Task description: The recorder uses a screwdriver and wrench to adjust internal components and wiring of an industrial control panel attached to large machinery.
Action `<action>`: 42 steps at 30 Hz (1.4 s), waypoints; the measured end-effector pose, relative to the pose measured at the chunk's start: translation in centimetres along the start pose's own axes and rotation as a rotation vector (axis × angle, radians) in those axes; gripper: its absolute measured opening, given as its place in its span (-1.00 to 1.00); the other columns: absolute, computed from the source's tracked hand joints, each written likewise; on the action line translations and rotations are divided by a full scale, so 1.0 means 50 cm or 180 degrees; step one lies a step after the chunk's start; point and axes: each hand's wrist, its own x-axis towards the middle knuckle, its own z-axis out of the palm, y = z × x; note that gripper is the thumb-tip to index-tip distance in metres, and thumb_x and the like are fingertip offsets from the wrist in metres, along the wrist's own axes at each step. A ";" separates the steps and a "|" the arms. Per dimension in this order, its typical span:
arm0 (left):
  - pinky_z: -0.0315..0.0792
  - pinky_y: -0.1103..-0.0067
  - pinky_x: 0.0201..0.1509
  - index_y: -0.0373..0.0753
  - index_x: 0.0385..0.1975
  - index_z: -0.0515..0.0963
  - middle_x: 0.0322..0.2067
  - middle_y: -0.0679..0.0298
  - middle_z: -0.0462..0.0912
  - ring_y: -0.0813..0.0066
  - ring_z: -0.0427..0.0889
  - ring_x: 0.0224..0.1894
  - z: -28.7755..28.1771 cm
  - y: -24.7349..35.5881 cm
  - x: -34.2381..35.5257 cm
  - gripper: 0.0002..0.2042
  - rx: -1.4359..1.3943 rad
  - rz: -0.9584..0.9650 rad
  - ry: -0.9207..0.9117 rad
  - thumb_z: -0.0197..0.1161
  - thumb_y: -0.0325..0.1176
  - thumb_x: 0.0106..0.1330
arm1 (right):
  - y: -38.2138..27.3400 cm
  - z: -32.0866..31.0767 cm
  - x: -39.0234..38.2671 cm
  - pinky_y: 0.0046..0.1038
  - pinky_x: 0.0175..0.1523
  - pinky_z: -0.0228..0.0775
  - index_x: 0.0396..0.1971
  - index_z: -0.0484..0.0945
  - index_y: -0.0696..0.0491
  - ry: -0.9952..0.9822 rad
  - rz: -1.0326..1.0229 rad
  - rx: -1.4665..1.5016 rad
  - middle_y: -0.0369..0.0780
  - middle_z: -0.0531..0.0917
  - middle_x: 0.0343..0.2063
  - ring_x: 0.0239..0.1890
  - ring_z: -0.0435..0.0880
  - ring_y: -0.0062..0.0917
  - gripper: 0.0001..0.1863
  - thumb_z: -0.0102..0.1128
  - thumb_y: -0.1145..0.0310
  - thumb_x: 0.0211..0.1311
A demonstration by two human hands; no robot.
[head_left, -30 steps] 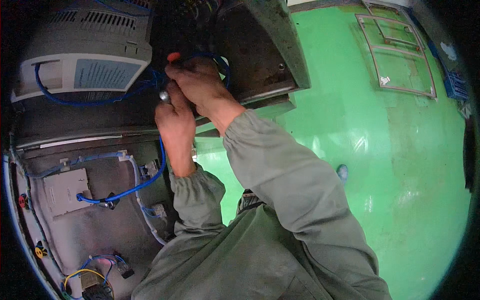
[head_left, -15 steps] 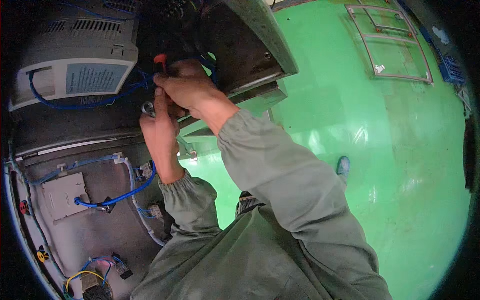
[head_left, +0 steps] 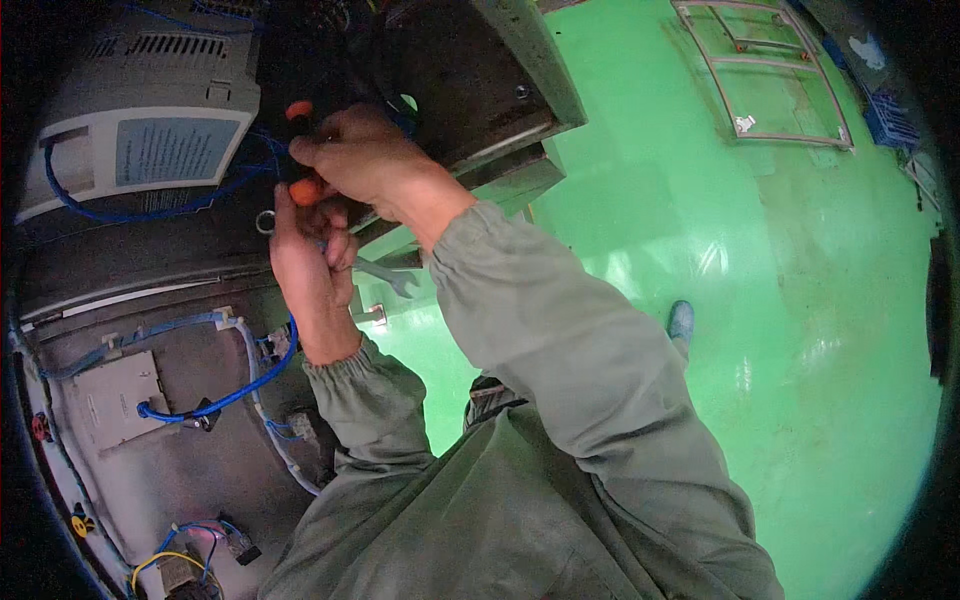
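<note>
My left hand (head_left: 308, 270) is closed round a combination wrench (head_left: 392, 277). The wrench's ring end sticks out to the left of the fingers, and its open jaw shows to the right. Just above, my right hand (head_left: 372, 160) is closed on an orange-and-black tool (head_left: 300, 110), whose exact kind I cannot make out. A second orange part (head_left: 305, 191) shows between the two hands, close to the left fingertips. Both hands are at the front edge of a dark metal cabinet (head_left: 470, 110). What lies behind the fingers is hidden in shadow.
Left of my hands sits a grey-white control unit (head_left: 180, 150) with a blue cable. Below it, an open door panel (head_left: 210, 470) carries wiring, a flat box (head_left: 118, 400) and switch blocks. A metal frame (head_left: 780, 135) lies on the green floor, near a blue crate (head_left: 890, 122).
The wrench has swung so that its open end shows right of my left hand. A second orange part has come into sight between my hands. The view has shifted slightly.
</note>
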 end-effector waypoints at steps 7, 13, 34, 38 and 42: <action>-0.09 0.74 -0.80 -0.23 -0.40 0.45 -0.66 0.31 0.44 0.72 0.08 -0.84 0.024 0.004 -0.011 -0.66 0.0926 0.0366 0.0586 -0.11 -0.08 0.39 | -0.030 0.004 -0.026 -0.47 -0.40 0.38 -0.45 0.56 0.22 0.0310 -0.0237 -0.0965 -0.16 0.61 -0.56 -0.53 0.58 -0.55 -0.70 0.17 0.22 0.16; -0.07 0.72 -0.80 -0.22 -0.38 0.44 -0.65 0.32 0.44 0.72 0.09 -0.84 0.003 -0.001 -0.003 -0.68 0.0223 0.0155 0.0006 -0.09 -0.08 0.38 | -0.002 0.004 0.002 -0.41 -0.35 0.40 -0.47 0.58 0.21 0.0164 -0.0351 -0.1024 -0.12 0.62 -0.57 -0.48 0.62 -0.43 -0.63 0.13 0.14 0.15; -0.05 0.73 -0.76 -0.31 -0.42 0.48 -0.71 0.32 0.39 0.72 0.13 -0.82 0.021 -0.010 -0.004 -0.63 0.0415 0.0311 0.0463 0.03 -0.06 0.32 | -0.076 -0.054 0.045 -0.23 0.09 0.14 -0.34 0.65 -0.08 0.0666 -0.2292 -0.5653 -0.33 0.63 -0.27 0.06 0.38 -0.40 -0.76 -0.02 0.29 0.11; -0.06 0.73 -0.76 -0.32 -0.41 0.49 -0.72 0.32 0.38 0.72 0.12 -0.82 0.010 -0.021 -0.002 -0.63 0.0340 0.0362 0.0407 0.02 -0.07 0.33 | -0.080 -0.037 0.054 -0.22 0.11 0.09 -0.36 0.67 -0.11 0.0556 -0.1958 -0.5955 -0.36 0.62 -0.26 0.09 0.37 -0.44 -0.76 -0.02 0.26 0.13; -0.07 0.73 -0.76 -0.33 -0.42 0.49 -0.71 0.32 0.38 0.72 0.11 -0.82 0.002 -0.025 0.002 -0.62 0.0206 0.0342 0.0344 0.02 -0.06 0.33 | -0.072 -0.034 0.064 -0.19 0.09 0.07 -0.34 0.67 -0.14 0.0675 -0.1842 -0.5984 -0.37 0.61 -0.21 0.10 0.35 -0.45 -0.76 -0.02 0.25 0.14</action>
